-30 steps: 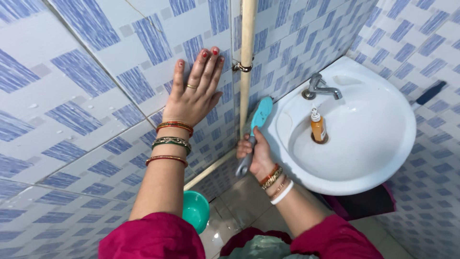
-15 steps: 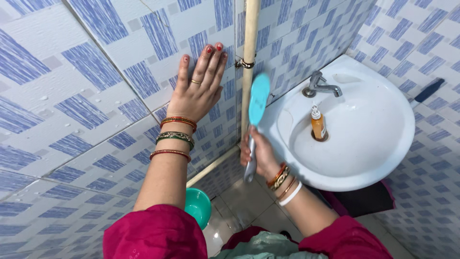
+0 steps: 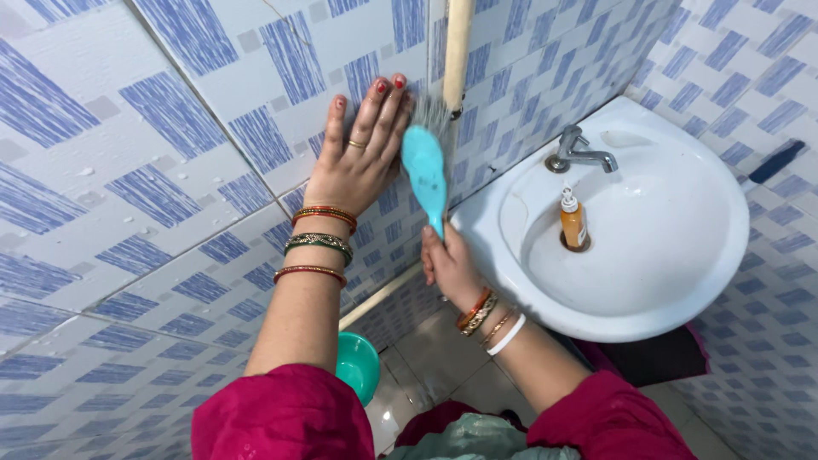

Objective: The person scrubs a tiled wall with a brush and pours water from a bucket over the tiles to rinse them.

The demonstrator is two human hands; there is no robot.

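1. Nearest us: magenta sleeves [image 3: 281, 417] are filling the bottom edge, with a pale green cloth [image 3: 469, 439] bunched between them.
2. A teal plastic bowl [image 3: 358, 365] is sitting on the floor below, partly hidden behind our left forearm.
3. Our right hand [image 3: 450, 266] is curling closed around the handle of a turquoise scrub brush [image 3: 424, 170]; bangles are showing at that wrist. The fingers are wrapping the grip fully; the handle's lower end is hidden in the fist.
4. The brush is pointing up and slightly left, its bristles facing the wall near the cream pipe [image 3: 457, 51]. We cannot tell for sure whether the bristles are touching tile.
5. Our left hand [image 3: 358, 158] is lying flat on the blue-and-white tiled wall [image 3: 153, 170], fingers spread and pressing the tile, holding nothing. The brush head is sitting just beside its fingertips.
6. Right of the brush, a white wall-mounted basin [image 3: 682, 281] is holding an orange pump bottle [image 3: 573, 223] standing upright over the drain.
7. Farther back, a metal tap [image 3: 584, 153] is sitting on the basin rim.
8. Farthest right, a dark blue handle [image 3: 774, 162] is sticking out past the basin's edge.
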